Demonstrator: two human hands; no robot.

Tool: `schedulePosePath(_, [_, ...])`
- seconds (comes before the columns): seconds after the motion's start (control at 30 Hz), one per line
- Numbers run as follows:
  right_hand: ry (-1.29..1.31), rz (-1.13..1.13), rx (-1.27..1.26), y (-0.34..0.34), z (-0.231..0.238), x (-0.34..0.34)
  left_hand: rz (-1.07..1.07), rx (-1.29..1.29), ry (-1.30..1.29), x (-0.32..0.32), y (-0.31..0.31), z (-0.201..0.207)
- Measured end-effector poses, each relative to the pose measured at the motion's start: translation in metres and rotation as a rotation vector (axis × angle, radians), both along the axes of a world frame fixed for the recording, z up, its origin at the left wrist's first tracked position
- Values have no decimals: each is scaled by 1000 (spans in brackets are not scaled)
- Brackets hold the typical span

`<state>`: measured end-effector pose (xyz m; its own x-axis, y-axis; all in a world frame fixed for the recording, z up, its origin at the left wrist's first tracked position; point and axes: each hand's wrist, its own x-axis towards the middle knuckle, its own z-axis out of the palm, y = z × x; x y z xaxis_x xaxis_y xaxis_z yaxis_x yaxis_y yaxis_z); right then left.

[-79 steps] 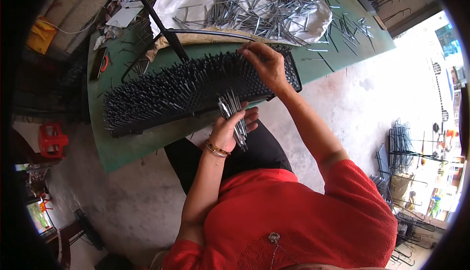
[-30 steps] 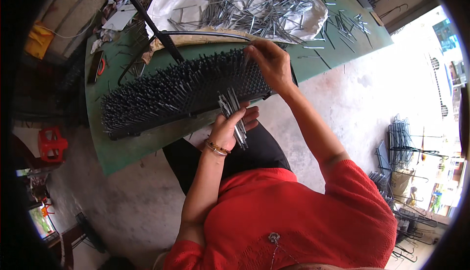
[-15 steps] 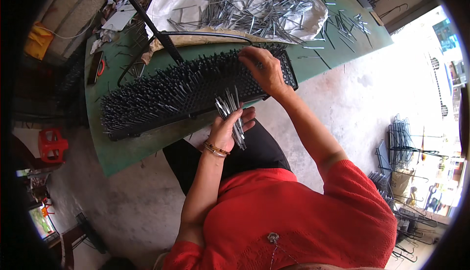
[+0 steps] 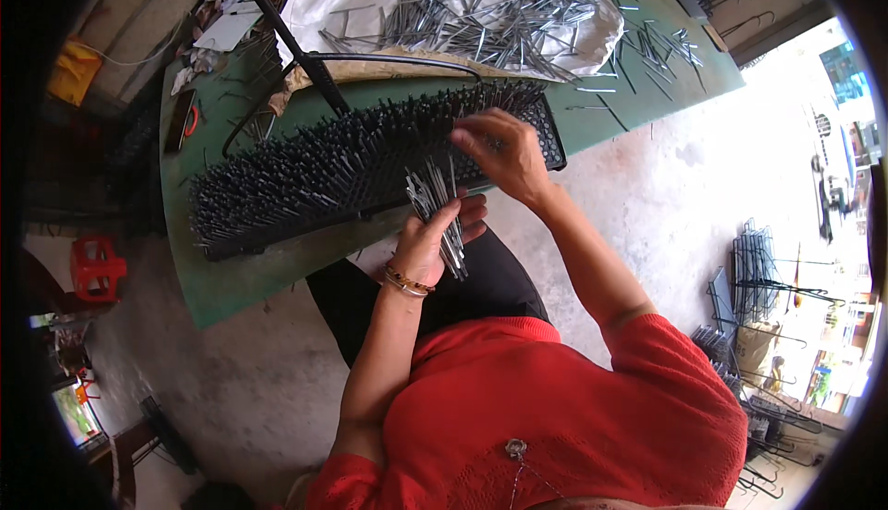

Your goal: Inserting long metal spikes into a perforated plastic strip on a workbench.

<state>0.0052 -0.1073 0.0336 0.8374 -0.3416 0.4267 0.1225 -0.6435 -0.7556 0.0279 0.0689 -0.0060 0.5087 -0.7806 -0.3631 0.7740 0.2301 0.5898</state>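
My left hand [image 4: 424, 244] is closed round a bundle of thin silvery metal rods [image 4: 433, 194], fanned upward at their tops, just in front of a long black perforated rack [image 4: 549, 136]. Many dark upright rods [image 4: 277, 183] fill the holes over its left part and along its back. Bare holes show in the front toward the right. Over that part my right hand [image 4: 514, 159] hovers with thumb and fingers drawn together. Whatever lies between its fingertips is too small to make out.
The rack stands on a green table [image 4: 222, 293]. Behind it, a white sheet [image 4: 314, 11] carries a heap of loose rods. A black metal frame [image 4: 319, 85] rises from the rack's back. A phone [image 4: 179, 120] and orange-handled scissors [image 4: 191, 122] lie far left; a red stool [image 4: 97, 268] stands on the floor.
My right hand has moved a little toward me, from the rack's back rows to nearer its front. My left hand keeps the bundle in almost the same place.
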Motion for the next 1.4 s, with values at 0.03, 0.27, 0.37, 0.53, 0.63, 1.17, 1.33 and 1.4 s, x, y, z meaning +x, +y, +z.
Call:
schedulePosePath(0.03, [127,61,83,2,-1,-4,-2,0,0,0,-1,3])
schedulePosePath(0.27, [489,259,474,-3,2,-13,-113,-38,-65,-4,-5,11])
schedulePosePath(0.37, [474,206,387,-12,4,-16,-118,-21,-41,-5,-7,5])
schedulePosePath(0.53, [209,-72,363,-27,22,-15,-81,15,28,-4,-9,-5])
schedulePosePath(0.63, [108,-235,237,-31,25,-6,-105,37,20,-6,-13,-4])
schedulePosePath(1.17, [-150,-133,-212,-30,-5,20,-44,86,52,-4,-8,-8])
schedulePosePath(1.33, [-172,-167,-204,-28,-10,21,-55,80,45,-4,-8,-8])
schedulePosePath(1.4, [-180,-162,-205,-29,-10,20,-56,84,46,-4,-8,-7])
